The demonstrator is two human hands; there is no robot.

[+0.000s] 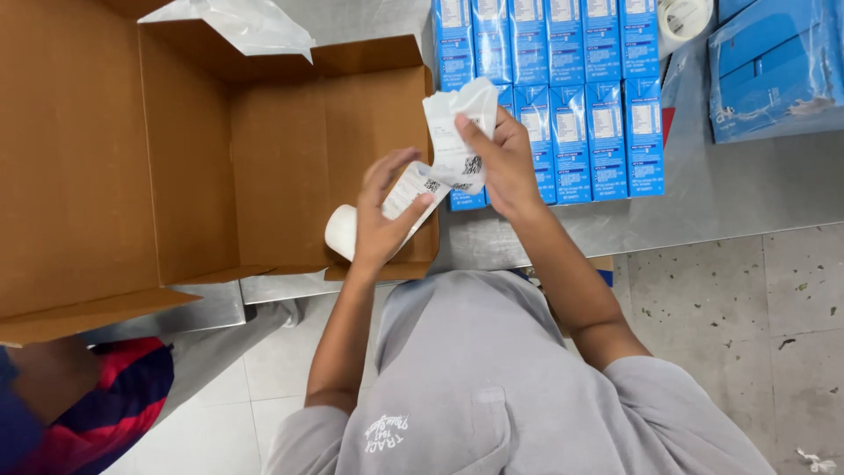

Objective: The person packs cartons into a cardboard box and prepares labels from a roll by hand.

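Head view: grey shirt fills the bottom centre of the frame.
Left hand (pixel 380 220): centre, fingers closed on the white label roll (pixel 343 233), thumb pinning its strip.
Right hand (pixel 501 158): just right, fingers pinching the printed label strip (pixel 457 141) upward.
Advice: probably best to keep the strip taut and peel slowly.
Behind: open cardboard box (pixel 176 176) at left; blue cartons (pixel 571 97) in rows on the steel bench (pixel 730 193), upper right.

The open carton (pixel 176 167) is bare inside, so a hand could drop in from above, though its raised flaps wall the sides. Rows of blue boxes (pixel 571 97) crowd the table (pixel 721 193) right of it, leaving bare steel nearer the edge.
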